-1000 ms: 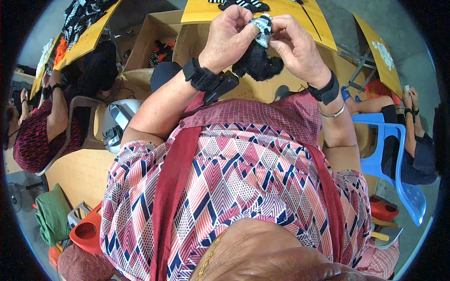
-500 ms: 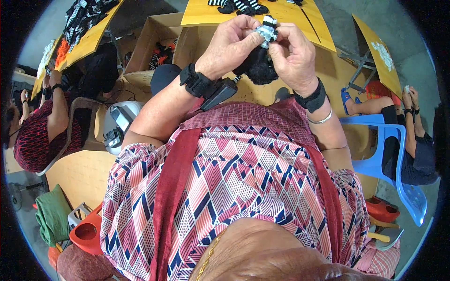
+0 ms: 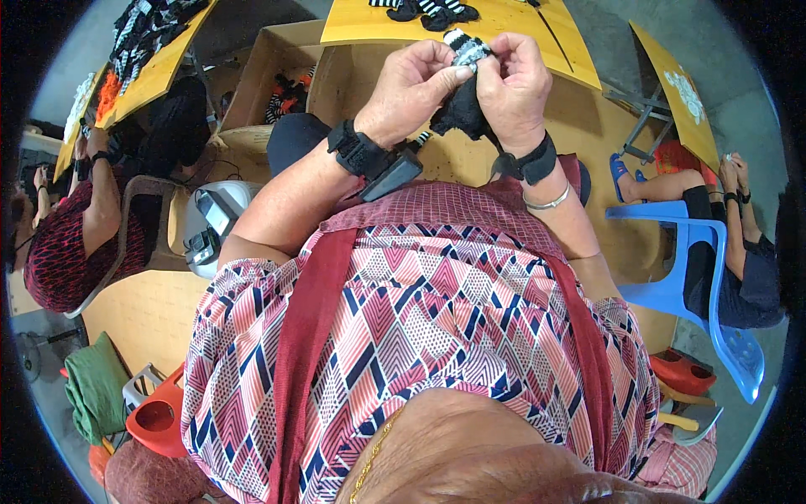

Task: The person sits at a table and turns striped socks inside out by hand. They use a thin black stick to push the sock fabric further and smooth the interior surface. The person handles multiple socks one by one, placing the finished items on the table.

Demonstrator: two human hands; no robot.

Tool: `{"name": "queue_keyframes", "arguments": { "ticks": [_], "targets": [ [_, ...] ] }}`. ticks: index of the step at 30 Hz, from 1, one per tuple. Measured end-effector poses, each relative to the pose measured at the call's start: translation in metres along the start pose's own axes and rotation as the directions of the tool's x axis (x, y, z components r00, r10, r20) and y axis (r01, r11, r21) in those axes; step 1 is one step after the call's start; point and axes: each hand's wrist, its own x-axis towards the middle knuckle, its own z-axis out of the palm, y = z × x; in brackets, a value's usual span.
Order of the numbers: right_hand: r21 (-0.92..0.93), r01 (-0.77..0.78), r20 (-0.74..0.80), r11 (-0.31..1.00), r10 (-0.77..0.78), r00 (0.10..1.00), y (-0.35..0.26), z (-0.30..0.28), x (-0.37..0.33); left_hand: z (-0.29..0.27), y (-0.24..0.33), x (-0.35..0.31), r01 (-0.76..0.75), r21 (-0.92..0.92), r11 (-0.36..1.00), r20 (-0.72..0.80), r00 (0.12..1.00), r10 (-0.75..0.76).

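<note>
Between my hands is a small black knitted piece, which looks like a sock (image 3: pixel 463 109), with a black-and-white striped top end and some light grey or white bits near my fingertips. My left hand (image 3: pixel 411 91) pinches it from the left, thumb against the pale part. My right hand (image 3: pixel 514 91) grips the other side with bent fingers. The black part hangs below the fingers over my lap. More black-and-white striped knitted pieces (image 3: pixel 430 12) lie on the yellow table (image 3: pixel 504 34) just beyond my hands.
An open cardboard box (image 3: pixel 273 55) with striped and orange pieces stands beyond my left arm. Other people work at yellow tables on both sides. A blue plastic chair (image 3: pixel 714 269) stands at the right, a white stool with a device (image 3: pixel 214 217) at the left.
My hands have shifted slightly, and the right hand has turned and moved a little left. The striped end now tilts leftward, and the black part hangs more spread out.
</note>
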Motion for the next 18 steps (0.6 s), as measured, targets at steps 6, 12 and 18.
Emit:
{"name": "queue_keyframes", "arguments": {
  "ticks": [6, 12, 18],
  "targets": [
    [0.011, -0.049, 0.163, 0.999, 0.047, 0.986, -0.012, -0.007, -0.002, -0.006, 0.01, -0.003, -0.116, 0.107, 0.987, 0.047, 0.993, 0.112],
    [0.177, -0.161, 0.26, 0.971, 0.111, 0.959, -0.014, -0.015, -0.007, -0.003, 0.009, -0.001, -0.231, 0.156, 0.96, -0.104, 0.963, 0.248],
    [0.115, -0.019, 0.273, 0.993, -0.013, 0.962, -0.02, -0.018, -0.005, 0.001, 0.005, 0.0, -0.245, 0.436, 0.866, -0.191, 0.915, 0.355]
  ]
}}
